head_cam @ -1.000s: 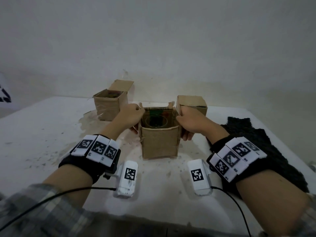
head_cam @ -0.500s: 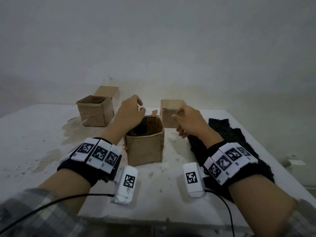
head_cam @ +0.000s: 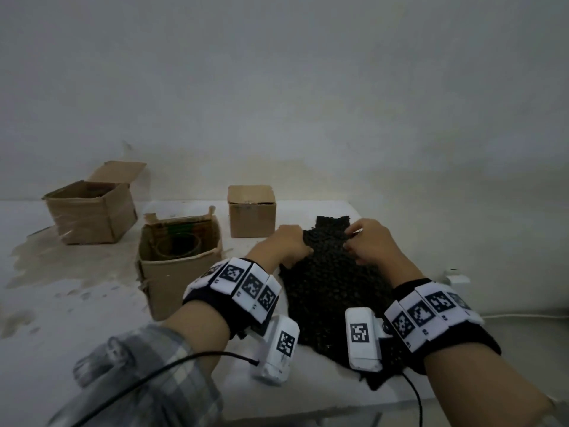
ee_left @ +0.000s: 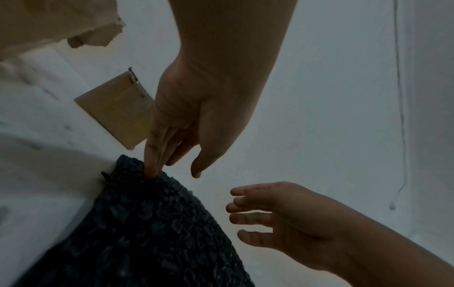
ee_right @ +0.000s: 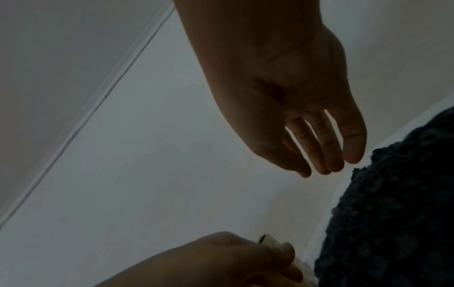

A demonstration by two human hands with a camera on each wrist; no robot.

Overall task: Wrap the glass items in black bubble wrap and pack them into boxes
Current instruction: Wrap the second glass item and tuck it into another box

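Observation:
A clear glass (head_cam: pixel 178 246) stands inside an open cardboard box (head_cam: pixel 175 282) left of centre on the white table (head_cam: pixel 61 303). To its right lies a sheet of black bubble wrap (head_cam: pixel 332 278). My left hand (head_cam: pixel 289 245) is at the wrap's far left corner. In the left wrist view its fingertips (ee_left: pixel 152 170) press on the edge of the wrap (ee_left: pixel 147 223), with the thumb apart. My right hand (head_cam: pixel 369 245) is at the far right edge. The right wrist view shows it (ee_right: pixel 319 155) with straight fingers just over the wrap (ee_right: pixel 393 213), holding nothing.
A larger open box (head_cam: pixel 92 211) with a raised flap stands at the back left. A small closed box (head_cam: pixel 251 211) stands at the back, just beyond my left hand. A small white object (head_cam: pixel 455 275) sits by the table's right edge. The wall runs close behind.
Both hands have let go of the open box with the glass and moved right onto the black bubble wrap. My view has turned right with them.

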